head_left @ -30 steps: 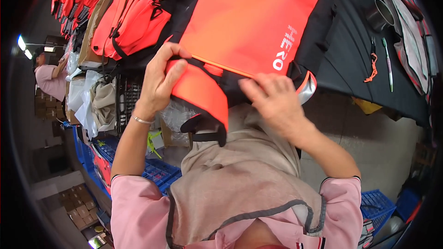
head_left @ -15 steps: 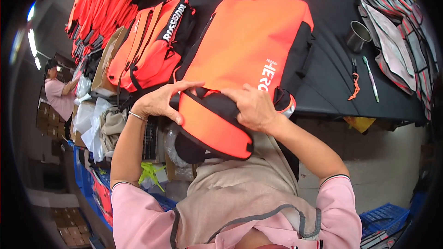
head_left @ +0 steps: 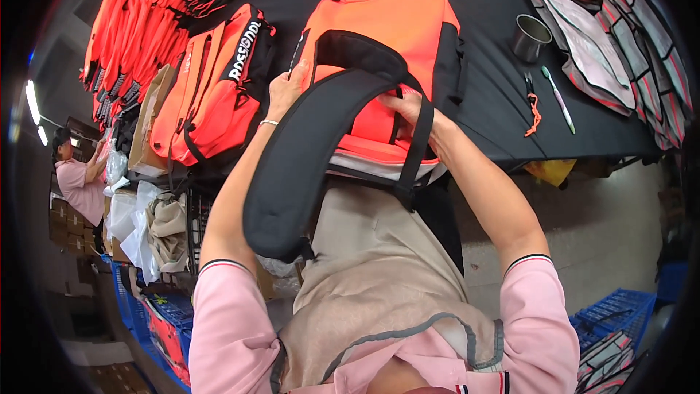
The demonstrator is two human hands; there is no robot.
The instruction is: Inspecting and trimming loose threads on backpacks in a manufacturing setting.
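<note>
Black cloth covers the table (head_left: pixel 496 36). On it, at the near edge, lies the orange and black bag (head_left: pixel 390 18), its near end toward the person's apron (head_left: pixel 379 277). Left of it rests a second bag (head_left: pixel 204 95), also orange and black. A broad black strap (head_left: pixel 292 168) arches over the first bag's near part and hangs down past the table's edge, crossing the left forearm. The right hand (head_left: pixel 408 107) reaches in behind narrow black webbing (head_left: pixel 419 142), fingers at the orange fabric; whether they pinch it, I cannot tell. The left hand (head_left: pixel 286 93) is at the bag's left side, fingers close together, their grip unclear. Rightward stand a metal cup (head_left: pixel 531 40) and, lying near it, a toothbrush (head_left: pixel 560 102).
</note>
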